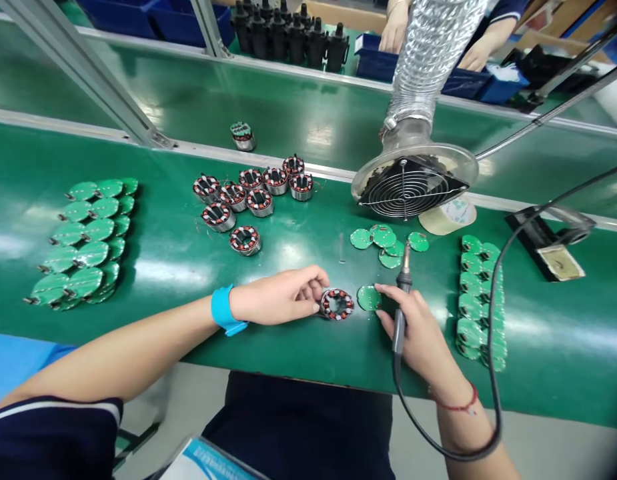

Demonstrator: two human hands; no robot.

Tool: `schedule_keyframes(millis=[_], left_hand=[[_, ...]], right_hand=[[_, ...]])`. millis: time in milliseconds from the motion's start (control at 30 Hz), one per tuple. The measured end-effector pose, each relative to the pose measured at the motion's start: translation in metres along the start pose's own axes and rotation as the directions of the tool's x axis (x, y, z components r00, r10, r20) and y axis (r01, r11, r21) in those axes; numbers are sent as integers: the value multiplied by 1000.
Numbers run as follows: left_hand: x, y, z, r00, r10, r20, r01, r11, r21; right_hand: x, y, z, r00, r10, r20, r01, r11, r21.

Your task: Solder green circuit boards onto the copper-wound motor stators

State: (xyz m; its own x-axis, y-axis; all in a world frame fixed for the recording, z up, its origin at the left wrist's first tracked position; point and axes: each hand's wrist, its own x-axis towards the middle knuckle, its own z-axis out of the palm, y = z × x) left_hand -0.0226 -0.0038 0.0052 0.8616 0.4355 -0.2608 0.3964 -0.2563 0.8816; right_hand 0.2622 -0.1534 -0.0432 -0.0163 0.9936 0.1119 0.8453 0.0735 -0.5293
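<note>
My left hand [281, 295] rests on the green bench and pinches a round wound coil stator [337, 304] at its left rim. My right hand [413, 330] grips a soldering iron [401, 293], tip pointing up and away, and its index finger touches a round green circuit board [368, 298] lying just right of the stator. A blue wristband sits on my left wrist and a red cord on my right.
Several stators [248, 197] cluster at centre back. Rows of green boards lie at the left [85, 243] and right [481, 303], a few loose ones [385, 240] under the fume-extractor fan [413, 183]. An iron stand [551, 243] sits far right. Another person's hands [395, 27] work across the belt.
</note>
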Motion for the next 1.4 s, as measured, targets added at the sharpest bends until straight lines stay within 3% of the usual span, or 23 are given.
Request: schedule_keyframes(millis=[100, 200, 300, 400, 500, 600, 667, 767, 867, 1000, 1233, 1400], left_hand=[[-6, 5, -5, 988, 154, -16, -150, 978, 145], [-13, 9, -4, 961, 272, 47, -268, 879, 394], [-16, 9, 2, 947, 310, 86, -304, 777, 550], [-14, 7, 8, 939, 340, 49, -300, 744, 597], [-11, 6, 11, 946, 325, -15, -267, 801, 536], [-9, 5, 13, 959, 267, -91, -207, 886, 414], [-8, 5, 14, 961, 235, -149, -170, 919, 356], [-8, 6, 16, 952, 209, -225, -134, 942, 308], [-7, 6, 18, 939, 198, -280, -138, 965, 222], [-3, 7, 22, 933, 173, -315, -159, 985, 69], [3, 9, 25, 947, 99, -306, -116, 993, -38], [8, 7, 29, 941, 67, -331, -107, 989, -106]], right_hand=[[-2, -1, 6, 996, -25, -85, 25, 1000, -8], [1, -5, 8, 996, -55, -64, 55, 998, 4], [6, -7, 8, 993, -117, 13, 117, 993, 16], [8, -5, 10, 995, -93, 38, 92, 996, 19], [9, -9, 11, 996, -44, -79, 49, 997, 58], [11, -28, 6, 976, -55, -209, 80, 990, 114], [15, -47, 0, 975, -116, -189, 136, 986, 98], [24, -72, -5, 977, -208, -38, 209, 977, 38], [30, -83, -3, 969, -248, 19, 248, 969, -1], [33, -82, 3, 968, -250, -35, 251, 967, 36], [36, -92, 15, 931, -204, -304, 262, 951, 164], [35, -90, 14, 935, -236, -265, 252, 967, 29]])
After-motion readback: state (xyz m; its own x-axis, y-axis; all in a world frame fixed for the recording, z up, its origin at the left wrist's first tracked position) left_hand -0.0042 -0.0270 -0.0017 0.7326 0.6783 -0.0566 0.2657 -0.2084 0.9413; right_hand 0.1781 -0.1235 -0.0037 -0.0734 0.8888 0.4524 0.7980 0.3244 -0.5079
